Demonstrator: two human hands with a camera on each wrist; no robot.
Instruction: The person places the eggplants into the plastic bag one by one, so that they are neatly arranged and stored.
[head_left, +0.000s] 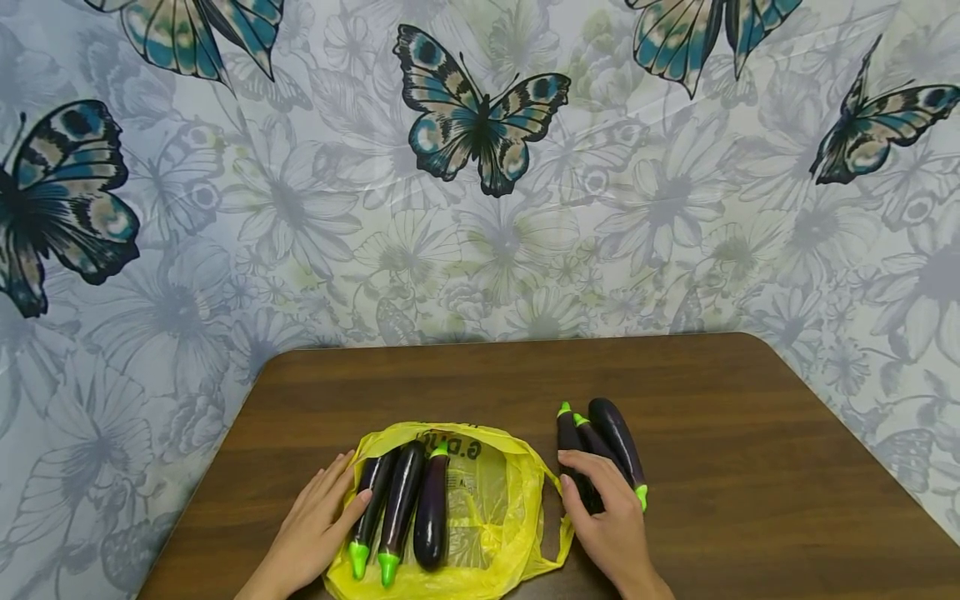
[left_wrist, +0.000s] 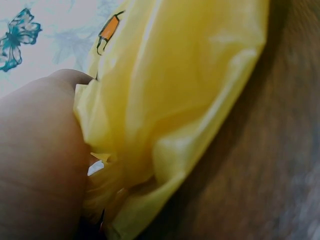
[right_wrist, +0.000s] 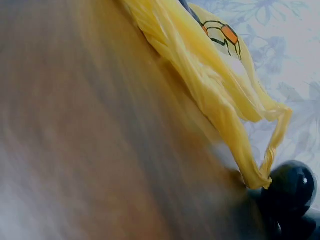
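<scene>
In the head view, a yellow plastic bag [head_left: 525, 500] lies with its mouth spread, three dark purple eggplants with bright green stem ends inside it. One eggplant [head_left: 431, 521] has its green end up; two others point theirs down. My left hand [head_left: 315, 521] holds the bag's left rim, thumb over the edge and fingers along the outside. Right of the bag, my right hand [head_left: 611, 529] grips the nearest eggplant [head_left: 567, 433] of a group of three. A second eggplant [head_left: 596, 442] and an outer eggplant [head_left: 618, 433] lie beside it.
The brown wooden table [head_left: 750, 467] has rounded far corners. Behind it hangs a cloth [head_left: 300, 275] printed with flowers and butterflies. A loop handle [head_left: 564, 542] of the bag lies close by my right hand.
</scene>
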